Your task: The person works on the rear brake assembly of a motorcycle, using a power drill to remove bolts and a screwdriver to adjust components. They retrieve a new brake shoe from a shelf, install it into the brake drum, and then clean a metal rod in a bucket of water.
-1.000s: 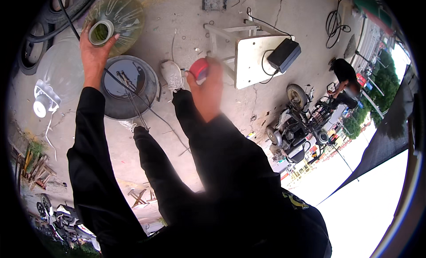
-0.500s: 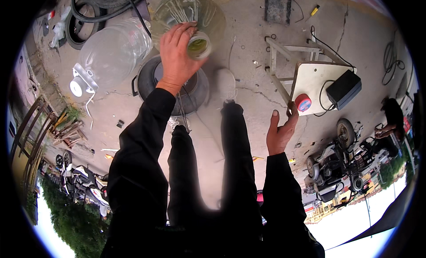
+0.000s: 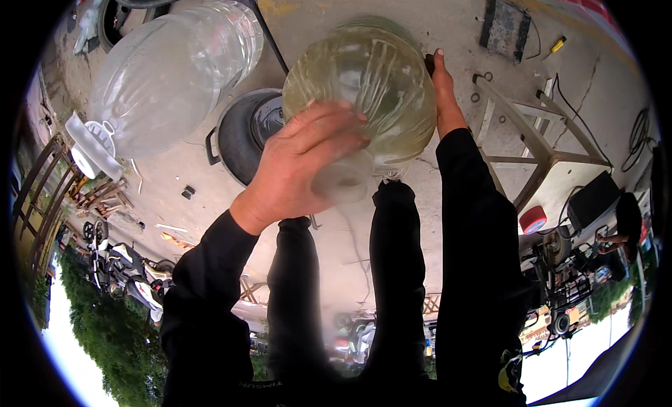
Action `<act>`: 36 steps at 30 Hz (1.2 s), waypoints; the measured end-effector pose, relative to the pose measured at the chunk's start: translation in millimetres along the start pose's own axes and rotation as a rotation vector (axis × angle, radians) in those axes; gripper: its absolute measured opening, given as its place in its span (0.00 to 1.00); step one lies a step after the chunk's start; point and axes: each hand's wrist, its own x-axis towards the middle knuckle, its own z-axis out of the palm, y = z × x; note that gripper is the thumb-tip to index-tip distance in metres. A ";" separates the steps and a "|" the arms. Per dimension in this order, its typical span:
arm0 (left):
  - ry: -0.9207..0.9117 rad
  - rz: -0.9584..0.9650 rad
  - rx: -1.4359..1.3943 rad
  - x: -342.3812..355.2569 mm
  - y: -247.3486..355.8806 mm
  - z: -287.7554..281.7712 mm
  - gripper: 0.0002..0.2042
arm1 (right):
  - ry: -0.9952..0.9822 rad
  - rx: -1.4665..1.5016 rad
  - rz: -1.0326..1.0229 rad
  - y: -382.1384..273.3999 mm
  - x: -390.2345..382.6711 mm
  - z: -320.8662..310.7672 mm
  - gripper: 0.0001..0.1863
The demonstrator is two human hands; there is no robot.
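A large see-through plastic water jug (image 3: pixel 392 85) with yellowish tint is tilted in front of me, its mouth toward me. My left hand (image 3: pixel 301 158) wraps around the jug's neck, fingers over the top and slightly blurred. My right hand (image 3: pixel 446 92) presses on the jug's right side, thumb up; its other fingers are mostly hidden. Below and left of the jug stands a dark round metal pot (image 3: pixel 234 141) with a side handle, partly covered by the jug and my left hand. Another large plastic jug (image 3: pixel 161 85), with a white cap and handle, lies farther left, touched by neither hand.
At right, a small stool (image 3: pixel 511 155) lies tipped over, with a red round tape roll (image 3: pixel 533 219) and a black power adapter (image 3: pixel 593 198) by it. A dark flat tray (image 3: pixel 505 27) and a yellow cutter (image 3: pixel 556 44) lie beyond. Motorbikes (image 3: pixel 126 267) stand behind me.
The jug has come up off the ground, nearer and to the right. My right hand has moved up from beside the stool onto the jug's side. The view has shifted too.
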 end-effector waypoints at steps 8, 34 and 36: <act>0.171 -0.069 -0.183 6.5 -14.8 10.0 0.30 | -0.038 0.106 0.077 37.8 35.5 -17.3 0.41; 0.488 -1.053 -1.197 -257.8 47.1 174.1 0.17 | 0.613 -0.303 0.341 292.2 -406.1 -175.9 0.47; 0.576 -1.153 -1.169 -267.0 47.3 185.5 0.16 | 0.628 -0.351 0.377 295.5 -404.1 -173.9 0.45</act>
